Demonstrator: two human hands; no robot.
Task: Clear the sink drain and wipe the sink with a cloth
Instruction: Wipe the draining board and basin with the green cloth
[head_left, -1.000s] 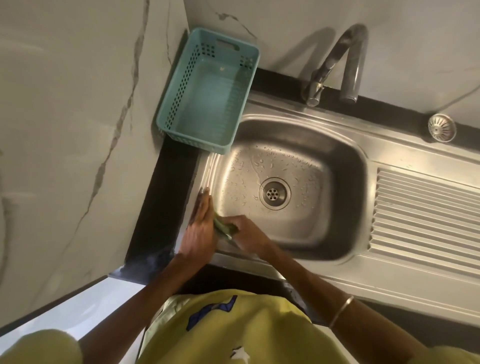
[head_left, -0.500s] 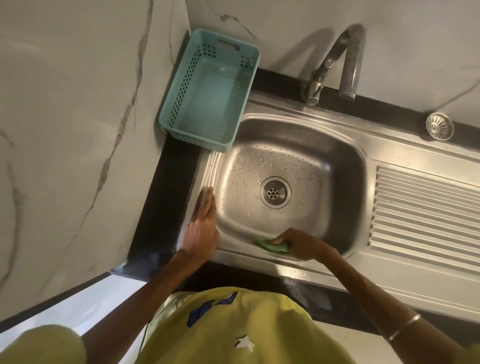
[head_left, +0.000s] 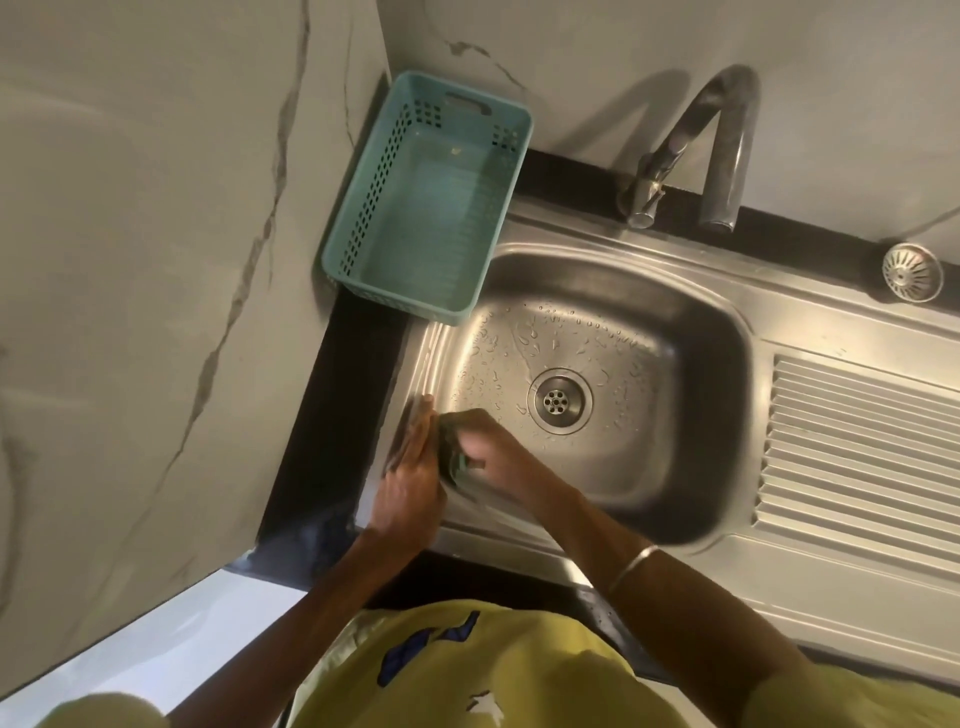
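The steel sink (head_left: 675, 332) is wet, with droplets over its floor. Its round drain (head_left: 559, 400) lies open, just right of the fingers (head_left: 470, 418). A dark green cloth (head_left: 453, 457) is bunched beneath those fingers against the left wall.

A black stone counter (head_left: 358, 374) fills the corner between two pale, grey-veined marble walls. Set into it is a stainless steel sink unit (head_left: 727, 566), its ribbed draining board (head_left: 857, 447) stretching off to the right. A teal perforated plastic basket (head_left: 415, 208) sits at the far left, one corner overhanging the sink's rim. A round metal drain strainer (head_left: 911, 272) lies on the far rim at right, and a curved steel tap (head_left: 691, 150) rises at the back.
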